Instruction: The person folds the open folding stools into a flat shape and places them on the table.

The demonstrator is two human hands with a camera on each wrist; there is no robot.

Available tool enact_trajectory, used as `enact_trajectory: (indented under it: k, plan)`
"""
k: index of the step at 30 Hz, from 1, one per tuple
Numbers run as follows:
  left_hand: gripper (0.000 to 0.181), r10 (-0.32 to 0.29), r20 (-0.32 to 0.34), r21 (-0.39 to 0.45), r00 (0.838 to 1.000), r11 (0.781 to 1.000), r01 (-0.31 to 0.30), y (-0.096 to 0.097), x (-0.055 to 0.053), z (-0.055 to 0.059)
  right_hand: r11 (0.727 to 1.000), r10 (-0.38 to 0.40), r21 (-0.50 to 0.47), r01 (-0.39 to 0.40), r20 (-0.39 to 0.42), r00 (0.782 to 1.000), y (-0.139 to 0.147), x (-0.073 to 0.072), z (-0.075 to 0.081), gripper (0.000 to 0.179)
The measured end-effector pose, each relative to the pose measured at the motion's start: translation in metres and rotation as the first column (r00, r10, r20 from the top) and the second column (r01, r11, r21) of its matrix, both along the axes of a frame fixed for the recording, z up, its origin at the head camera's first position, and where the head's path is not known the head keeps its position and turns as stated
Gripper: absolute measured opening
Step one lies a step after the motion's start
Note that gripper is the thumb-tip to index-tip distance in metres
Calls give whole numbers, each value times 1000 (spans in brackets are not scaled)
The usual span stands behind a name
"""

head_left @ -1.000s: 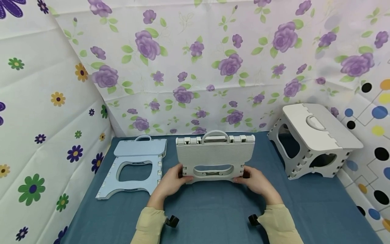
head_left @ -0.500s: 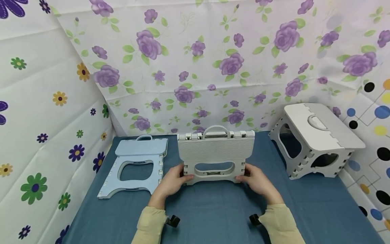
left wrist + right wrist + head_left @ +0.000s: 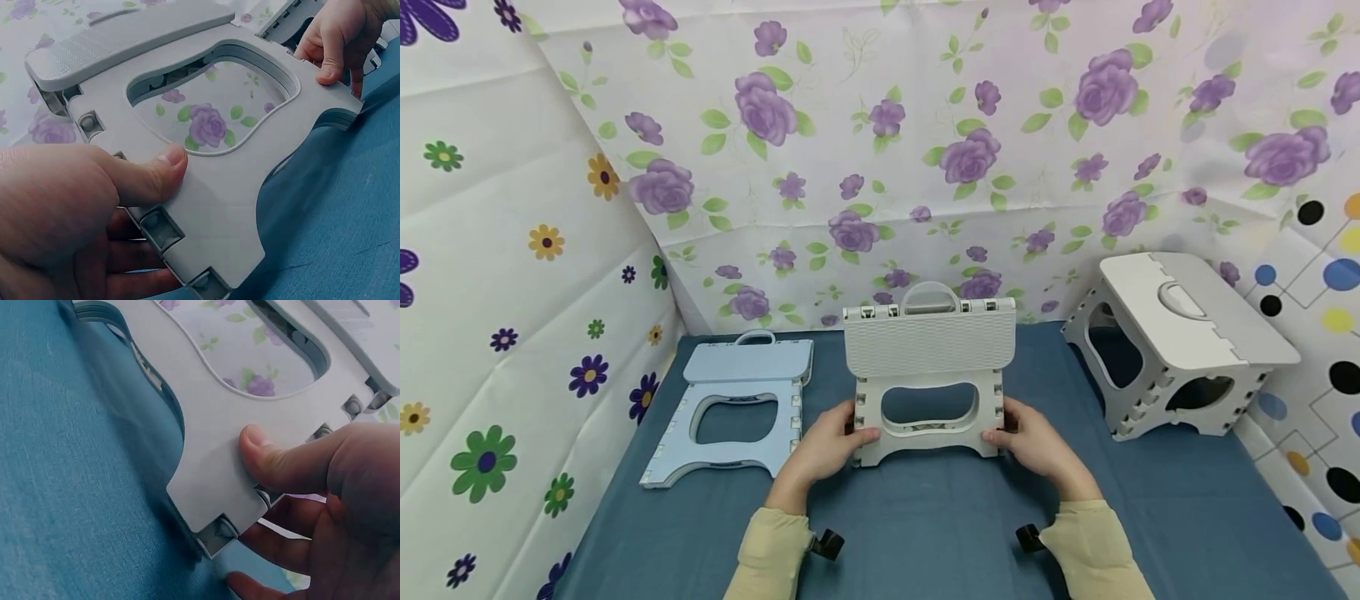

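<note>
A folded grey-white step stool (image 3: 931, 342) is held between both hands at the middle of the table, its arched handle at the top and its leg cutout facing me. My left hand (image 3: 829, 442) grips the lower left side edge, thumb on the front panel and fingers curled behind, as the left wrist view shows on the stool's panel (image 3: 212, 194). On the lower right side edge, my right hand (image 3: 1033, 437) pinches the stool (image 3: 212, 431) the same way, thumb in front. The stool leans back, its lower feet close over the blue cloth.
To the left, a folded light blue step stool (image 3: 730, 425) lies flat on the blue tablecloth (image 3: 925, 533). An unfolded grey-white step stool (image 3: 1180, 333) stands at the right. Flower-print sheets (image 3: 865, 167) rise behind the table and along its sides.
The held stool has tilted: its handle end has gone up and away, its lower edge slightly toward me, and more of the front panel and cutout shows. Both hands keep their hold.
</note>
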State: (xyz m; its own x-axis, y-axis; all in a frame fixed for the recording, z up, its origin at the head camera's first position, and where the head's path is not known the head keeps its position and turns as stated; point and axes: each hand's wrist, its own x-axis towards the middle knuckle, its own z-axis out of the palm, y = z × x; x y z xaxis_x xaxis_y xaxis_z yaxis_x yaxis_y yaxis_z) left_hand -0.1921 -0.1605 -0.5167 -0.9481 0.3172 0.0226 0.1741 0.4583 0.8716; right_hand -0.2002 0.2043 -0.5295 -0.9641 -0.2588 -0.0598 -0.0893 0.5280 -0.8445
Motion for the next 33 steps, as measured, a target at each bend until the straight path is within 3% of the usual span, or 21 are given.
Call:
enact_trajectory:
  k: [9, 15, 23, 33]
  plan:
    - [52, 105, 33, 21, 994, 994, -105, 0, -2, -2, 999, 18, -38, -15, 56, 998, -8, 3, 5, 49]
    - [63, 132, 63, 32, 989, 990, -134, -1, -2, 0, 998, 6, -66, 1, 103, 995, -11, 1, 4, 58]
    - [68, 170, 109, -57, 979, 985, -164, -6, -3, 2, 993, 48, -112, -31, 146, 988, -14, 2, 0, 65]
    - [53, 187, 132, -85, 973, 981, -177, -12, -2, 1, 995, 67, -85, -54, 170, 983, -15, 2, 2, 71]
